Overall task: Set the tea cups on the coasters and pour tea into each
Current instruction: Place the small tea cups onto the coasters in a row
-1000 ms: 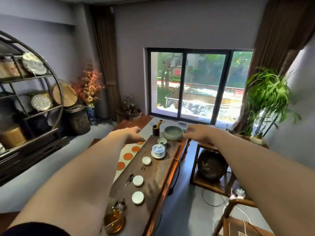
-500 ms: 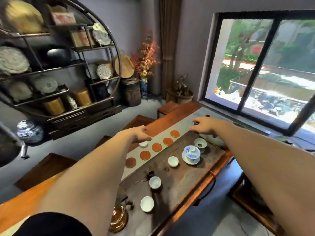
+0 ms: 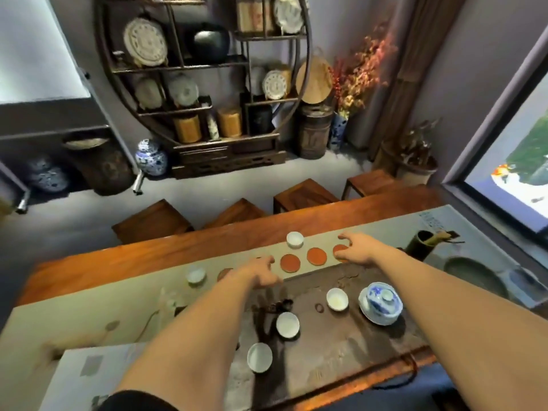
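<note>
Both hands reaching over coaster row on bench (image 3: 89, 295). Left hand (image 3: 258, 274) fingers spread loose, holding nothing. Right hand (image 3: 355, 250) fingers apart, hovering over end coaster (image 3: 340, 250). Three cups (image 3: 287, 324) sitting on tray (image 3: 341, 348), two cups (image 3: 295, 239) beside coasters.

round display shelf (image 3: 204, 69) with plates and jars, blue-and-white ginger jar (image 3: 151, 158) on floor, wooden stools (image 3: 305, 195), dried flowers (image 3: 360, 66)

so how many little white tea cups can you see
5. Three on the dark tea tray. Two on the grey runner: one beyond the coasters, one at the left end. The hands may hide more.
</note>
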